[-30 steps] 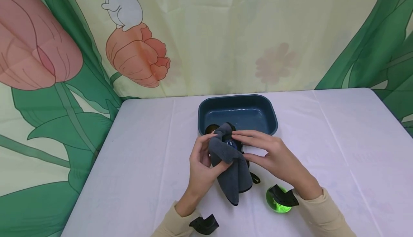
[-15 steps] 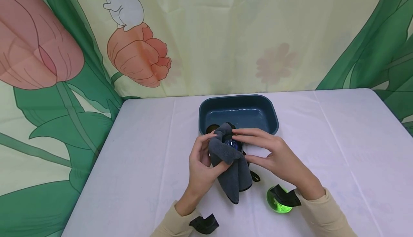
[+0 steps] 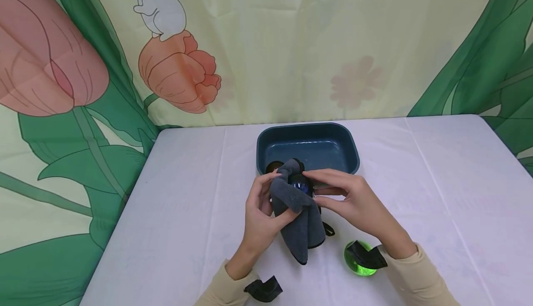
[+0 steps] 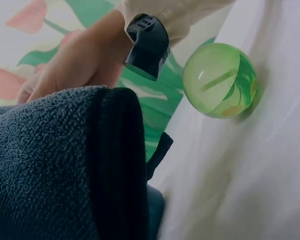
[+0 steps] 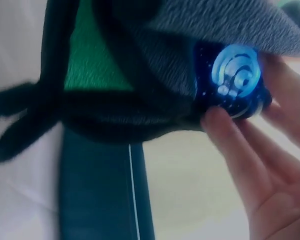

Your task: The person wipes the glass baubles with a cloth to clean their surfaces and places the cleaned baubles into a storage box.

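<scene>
My left hand point(image 3: 260, 222) grips a dark grey cloth point(image 3: 296, 225) with black edging, thumb in front and fingers behind. Bunched in the cloth is a shiny dark blue ball point(image 3: 300, 184), its swirled pattern showing in the right wrist view. From the right, my right hand point(image 3: 358, 199) holds the exposed side of that ball point(image 5: 235, 75) between thumb and fingers. The cloth hides the rest of the ball. A loop point(image 3: 329, 229) hangs from the cloth's edge. In the left wrist view, the cloth point(image 4: 45, 165) covers my left fingers.
A dark blue basin point(image 3: 308, 128) stands behind my hands, with a brown round thing point(image 3: 274, 166) at its near left corner, partly hidden. A clear green ball point(image 3: 360, 267) lies on the white-covered table point(image 3: 187, 232) below my right wrist. A patterned curtain point(image 3: 270, 51) hangs behind.
My right fingers have shifted on the blue ball: the index finger reaches along its top while another finger has drawn in lower. The cloth and left hand stay nearly still.
</scene>
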The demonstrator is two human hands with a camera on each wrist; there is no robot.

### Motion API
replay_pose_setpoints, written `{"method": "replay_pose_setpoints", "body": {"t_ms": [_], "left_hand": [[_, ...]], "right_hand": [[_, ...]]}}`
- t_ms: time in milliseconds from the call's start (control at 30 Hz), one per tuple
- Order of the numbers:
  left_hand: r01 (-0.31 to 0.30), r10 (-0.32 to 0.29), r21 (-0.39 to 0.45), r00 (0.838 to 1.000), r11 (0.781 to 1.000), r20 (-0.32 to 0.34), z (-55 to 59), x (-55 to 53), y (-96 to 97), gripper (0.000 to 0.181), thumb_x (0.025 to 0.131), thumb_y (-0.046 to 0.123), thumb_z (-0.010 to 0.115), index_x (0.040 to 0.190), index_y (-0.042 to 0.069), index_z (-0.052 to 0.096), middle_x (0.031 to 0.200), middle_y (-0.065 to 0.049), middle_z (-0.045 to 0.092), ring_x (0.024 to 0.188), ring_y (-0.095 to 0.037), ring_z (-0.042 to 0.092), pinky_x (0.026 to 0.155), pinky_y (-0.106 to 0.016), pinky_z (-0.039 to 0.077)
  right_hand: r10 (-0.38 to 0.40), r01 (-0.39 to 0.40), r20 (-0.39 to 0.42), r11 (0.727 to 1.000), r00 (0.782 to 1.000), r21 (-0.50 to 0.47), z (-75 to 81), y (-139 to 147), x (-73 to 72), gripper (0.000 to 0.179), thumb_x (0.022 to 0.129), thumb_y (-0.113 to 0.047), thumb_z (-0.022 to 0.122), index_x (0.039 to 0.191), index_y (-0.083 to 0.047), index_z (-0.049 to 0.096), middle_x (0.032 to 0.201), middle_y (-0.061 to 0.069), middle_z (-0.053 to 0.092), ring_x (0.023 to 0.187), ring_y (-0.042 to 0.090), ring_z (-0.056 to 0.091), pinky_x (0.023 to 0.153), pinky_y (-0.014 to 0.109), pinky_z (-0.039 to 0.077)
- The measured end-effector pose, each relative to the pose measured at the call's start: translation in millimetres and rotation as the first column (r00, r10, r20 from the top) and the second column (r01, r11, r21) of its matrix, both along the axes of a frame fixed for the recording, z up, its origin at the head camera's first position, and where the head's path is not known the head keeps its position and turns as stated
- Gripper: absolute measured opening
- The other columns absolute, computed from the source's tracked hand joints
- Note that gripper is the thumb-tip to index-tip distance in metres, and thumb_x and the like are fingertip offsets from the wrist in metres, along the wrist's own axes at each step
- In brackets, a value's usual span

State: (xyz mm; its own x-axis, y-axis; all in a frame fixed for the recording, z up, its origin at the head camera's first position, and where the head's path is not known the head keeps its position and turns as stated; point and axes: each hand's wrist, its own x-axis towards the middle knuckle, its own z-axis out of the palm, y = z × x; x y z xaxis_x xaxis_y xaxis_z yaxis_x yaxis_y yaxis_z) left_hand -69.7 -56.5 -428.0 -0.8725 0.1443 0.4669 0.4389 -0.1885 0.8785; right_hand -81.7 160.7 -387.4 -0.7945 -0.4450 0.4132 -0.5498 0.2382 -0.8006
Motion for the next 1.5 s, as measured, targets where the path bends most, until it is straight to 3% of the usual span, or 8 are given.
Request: {"method": "replay_pose_setpoints", "body": {"t_ms": [233, 567, 833, 933, 1067, 1200, 1333, 1500], "left_hand": [[-0.016, 0.016, 0.014, 1.000, 1.000, -0.009, -0.1, -0.8, 2.1, 0.060, 0.080, -0.004, 0.077, 0.131, -0.006, 0.046, 0.137, -0.023, 0.050, 0.128, -0.027, 0.055, 0.109, -0.037, 0.042], [-0.048, 0.047, 0.025, 0.998, 0.999, 0.032, 0.7, 2.3, 1.1, 0.061, 0.078, -0.007, 0.076, 0.131, -0.005, 0.046, 0.136, -0.022, 0.050, 0.126, -0.027, 0.055, 0.109, -0.036, 0.043], [-0.042, 0.042, 0.000, 0.999, 0.999, 0.008, 0.1, 2.4, 1.0, 0.061, 0.078, -0.007, 0.076, 0.132, -0.004, 0.047, 0.138, -0.021, 0.049, 0.126, -0.027, 0.055, 0.108, -0.037, 0.044], [-0.046, 0.046, -0.004, 0.999, 0.999, 0.004, 0.3, 2.7, 0.9, 0.060, 0.078, -0.006, 0.077, 0.131, -0.004, 0.048, 0.139, -0.020, 0.049, 0.127, -0.027, 0.055, 0.108, -0.037, 0.043], [-0.040, 0.040, 0.001, 0.999, 0.999, -0.002, 0.4, 2.8, 0.9, 0.059, 0.079, -0.001, 0.079, 0.130, -0.005, 0.048, 0.140, -0.021, 0.048, 0.129, -0.027, 0.054, 0.108, -0.037, 0.042], [-0.038, 0.038, 0.008, 0.999, 0.999, -0.007, 0.0, 2.7, 0.4, 0.058, 0.079, 0.000, 0.080, 0.128, -0.006, 0.049, 0.140, -0.021, 0.048, 0.129, -0.028, 0.054, 0.108, -0.037, 0.044], [-0.049, 0.049, 0.017, 0.999, 0.999, -0.007, -0.4, 2.2, -0.7, 0.058, 0.077, -0.005, 0.079, 0.127, -0.006, 0.050, 0.139, -0.021, 0.049, 0.127, -0.029, 0.055, 0.106, -0.036, 0.046], [-0.065, 0.065, 0.015, 0.998, 0.998, 0.001, 0.2, 1.9, -1.2, 0.059, 0.074, -0.010, 0.077, 0.127, -0.005, 0.051, 0.140, -0.020, 0.050, 0.126, -0.029, 0.056, 0.105, -0.036, 0.047]], "right_hand": [[0.002, -0.003, 0.052, 1.000, 0.999, 0.020, 0.4, 2.0, -0.2, 0.057, 0.080, 0.006, 0.077, 0.134, -0.006, 0.061, 0.131, 0.012, 0.062, 0.115, 0.006, 0.062, 0.088, 0.032, 0.058], [0.006, 0.005, -0.159, 0.997, 0.987, 0.071, 1.4, 0.4, -2.0, 0.062, 0.072, 0.009, 0.082, 0.129, -0.011, 0.067, 0.134, 0.005, 0.063, 0.128, 0.013, 0.055, 0.098, 0.015, 0.047], [0.011, 0.006, -0.261, 0.998, 0.965, 0.064, -0.5, -1.3, -1.9, 0.066, 0.068, 0.014, 0.082, 0.128, -0.008, 0.067, 0.130, 0.009, 0.064, 0.124, 0.015, 0.058, 0.096, 0.013, 0.048], [0.015, -0.004, -0.218, 0.999, 0.976, 0.049, -1.9, -1.4, -2.1, 0.064, 0.070, 0.014, 0.081, 0.129, -0.006, 0.066, 0.129, 0.011, 0.064, 0.120, 0.015, 0.061, 0.094, 0.017, 0.051], [0.001, -0.001, -0.033, 1.000, 0.999, 0.008, -3.2, -0.1, -1.7, 0.057, 0.077, 0.009, 0.078, 0.130, -0.003, 0.063, 0.126, 0.014, 0.065, 0.108, 0.009, 0.067, 0.085, 0.025, 0.057], [-0.023, 0.021, 0.091, 1.000, 0.996, 0.020, -3.2, 1.1, -0.8, 0.053, 0.081, 0.004, 0.076, 0.132, -0.002, 0.062, 0.125, 0.014, 0.065, 0.102, 0.008, 0.069, 0.082, 0.029, 0.059], [-0.015, 0.012, 0.065, 0.999, 0.998, 0.047, -1.5, 0.6, -0.7, 0.057, 0.081, 0.002, 0.078, 0.135, -0.006, 0.060, 0.129, 0.010, 0.064, 0.108, 0.011, 0.067, 0.087, 0.030, 0.058], [0.006, -0.002, -0.080, 0.998, 0.997, 0.058, 2.7, -1.1, -0.2, 0.065, 0.076, 0.007, 0.080, 0.136, -0.011, 0.061, 0.136, 0.006, 0.060, 0.124, 0.013, 0.058, 0.097, 0.021, 0.051]]}}
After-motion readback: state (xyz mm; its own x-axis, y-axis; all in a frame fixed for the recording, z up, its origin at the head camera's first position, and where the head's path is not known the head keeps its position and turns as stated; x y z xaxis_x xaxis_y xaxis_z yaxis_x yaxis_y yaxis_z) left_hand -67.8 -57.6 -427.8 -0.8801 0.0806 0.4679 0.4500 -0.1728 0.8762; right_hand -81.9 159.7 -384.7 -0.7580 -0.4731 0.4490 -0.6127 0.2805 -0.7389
